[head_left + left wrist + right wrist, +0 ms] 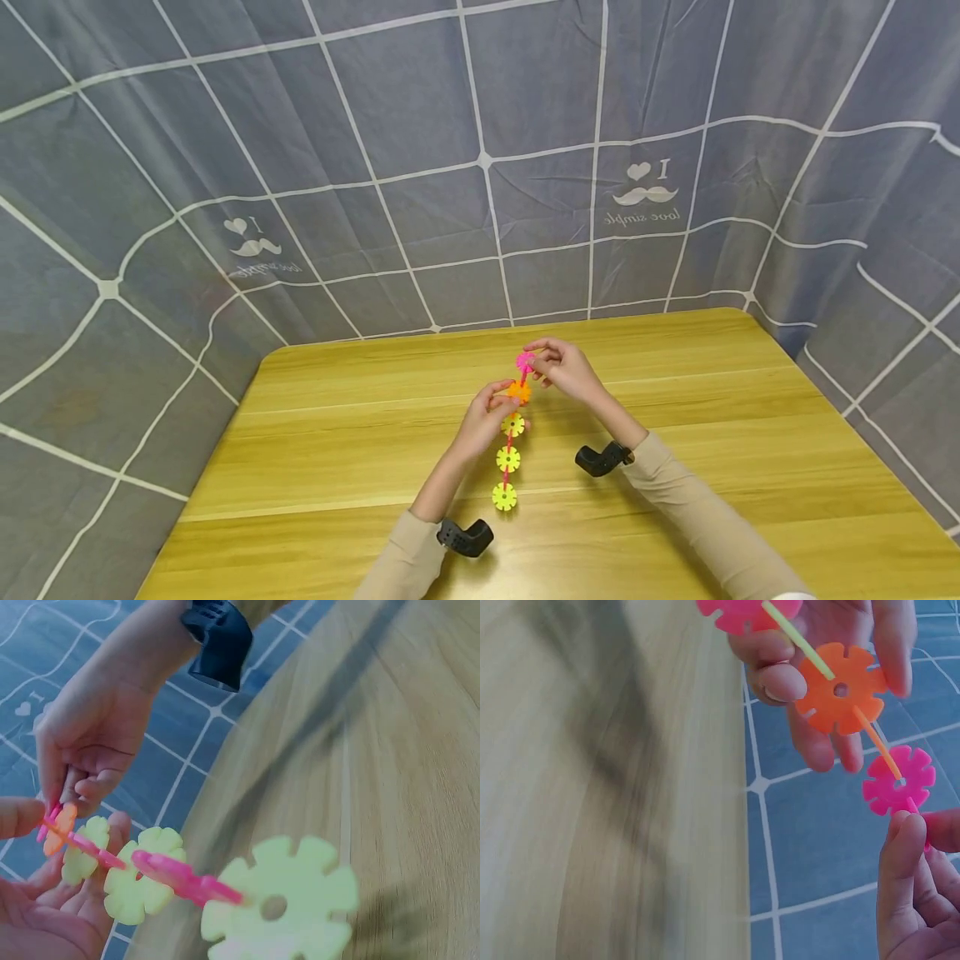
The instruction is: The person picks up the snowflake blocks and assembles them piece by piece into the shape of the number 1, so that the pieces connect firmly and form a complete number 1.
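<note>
A chain of slotted plastic snowflake discs hangs over the table in the head view, running from a yellow disc (505, 498) nearest me up to a pink disc (524, 361). Further yellow discs (507, 467) alternate with pink discs seen edge-on (176, 874). My left hand (482, 423) pinches the orange disc (521, 390) near the upper end. At the far end, my right hand (572, 372) holds a pink piece between thumb and fingers. The right wrist view shows that piece edge-on, against a flat-facing pink disc (885, 796).
The wood-grain table (337, 450) spreads under both hands, with its far edge just beyond them. A grey curtain (420, 225) with white grid lines hangs behind it and at the sides. Black bands with camera mounts (467, 538) sit on both wrists.
</note>
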Motion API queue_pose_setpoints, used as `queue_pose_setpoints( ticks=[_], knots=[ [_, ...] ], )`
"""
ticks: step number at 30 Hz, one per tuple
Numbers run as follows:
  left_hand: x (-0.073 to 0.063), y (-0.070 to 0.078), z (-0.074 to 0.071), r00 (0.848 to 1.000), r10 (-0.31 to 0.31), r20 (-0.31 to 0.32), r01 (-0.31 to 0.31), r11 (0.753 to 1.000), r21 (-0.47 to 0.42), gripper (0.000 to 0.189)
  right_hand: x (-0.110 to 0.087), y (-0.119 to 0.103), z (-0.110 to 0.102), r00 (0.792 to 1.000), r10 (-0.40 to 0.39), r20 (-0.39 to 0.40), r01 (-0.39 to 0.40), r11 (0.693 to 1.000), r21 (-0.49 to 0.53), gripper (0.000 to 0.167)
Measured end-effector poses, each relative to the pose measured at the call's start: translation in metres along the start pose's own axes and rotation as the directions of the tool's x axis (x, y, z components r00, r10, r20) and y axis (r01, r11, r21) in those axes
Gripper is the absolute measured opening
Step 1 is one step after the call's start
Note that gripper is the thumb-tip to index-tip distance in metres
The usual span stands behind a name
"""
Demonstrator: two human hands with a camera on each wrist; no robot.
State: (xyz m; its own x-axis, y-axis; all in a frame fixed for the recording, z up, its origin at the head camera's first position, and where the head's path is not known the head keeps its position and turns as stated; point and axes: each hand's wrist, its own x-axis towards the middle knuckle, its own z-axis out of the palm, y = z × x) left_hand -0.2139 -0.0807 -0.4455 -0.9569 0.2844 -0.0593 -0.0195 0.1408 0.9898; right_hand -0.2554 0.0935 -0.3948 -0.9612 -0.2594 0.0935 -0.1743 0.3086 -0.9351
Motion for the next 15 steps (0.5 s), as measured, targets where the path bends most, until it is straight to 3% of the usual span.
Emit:
queue_pose_setpoints(
  ticks=[3,10,15],
  knots=[
    [0.0,0.0,-0.002,0.999,-0.013,0.047,0.015,0.999,-0.043,0.047,-0.003,-0.005,-0.002,1.0,-0.004,0.004,0.004,1.0,-0.007,0.028],
    [-0.002,0.0,-0.005,0.99,-0.008,0.142,0.02,0.996,-0.083,0.051,0.011,0.024,0.0,1.0,0.006,0.005,-0.006,0.999,0.039,0.029],
    [-0.003,-0.005,-0.008,0.987,-0.02,0.162,0.033,0.996,-0.078,0.052,0.013,0.03,0.0,0.999,0.035,-0.005,-0.035,0.999,0.037,0.03]
  ],
)
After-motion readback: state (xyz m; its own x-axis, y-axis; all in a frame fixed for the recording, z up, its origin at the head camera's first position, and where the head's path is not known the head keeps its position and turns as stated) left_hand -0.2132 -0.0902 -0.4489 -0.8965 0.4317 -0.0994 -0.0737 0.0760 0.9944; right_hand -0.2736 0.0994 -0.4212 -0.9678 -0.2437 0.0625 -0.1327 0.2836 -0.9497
